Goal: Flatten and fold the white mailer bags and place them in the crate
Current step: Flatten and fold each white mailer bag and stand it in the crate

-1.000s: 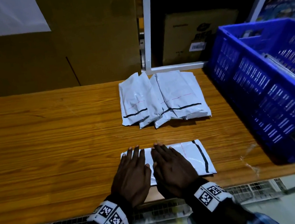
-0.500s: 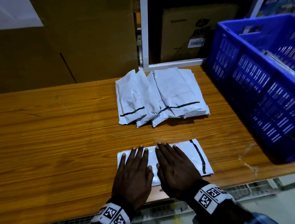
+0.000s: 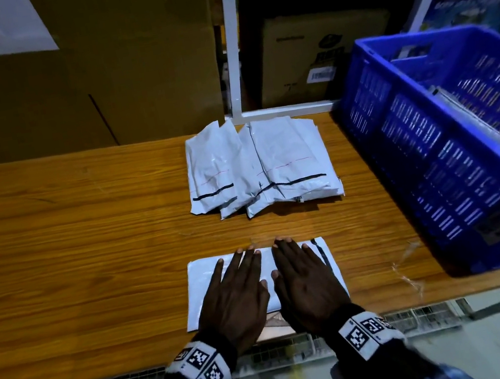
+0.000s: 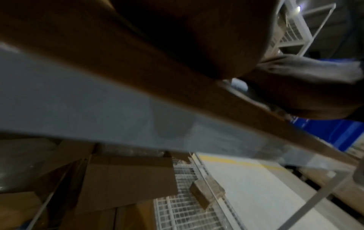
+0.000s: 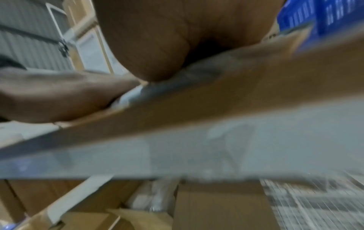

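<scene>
A white mailer bag (image 3: 203,286) lies flat near the front edge of the wooden table (image 3: 73,268). My left hand (image 3: 237,287) and right hand (image 3: 304,274) press on it side by side, palms down, fingers straight. A pile of several white mailer bags (image 3: 260,167) with black strips lies farther back. The blue crate (image 3: 453,148) stands at the right. Both wrist views are blurred: the heel of the left hand (image 4: 197,38) and of the right hand (image 5: 167,38) bear on the table edge, fingers hidden.
Large cardboard boxes (image 3: 73,70) stand behind the table at the left, and a white shelf frame (image 3: 232,50) with a box inside stands behind the pile. A scrap of clear tape (image 3: 408,272) sticks to the table by the crate. Wire mesh (image 3: 413,321) runs below the front edge.
Both hands have slid a little forward over the mailer bag, still pressing it flat. The pile and the crate have not moved.
</scene>
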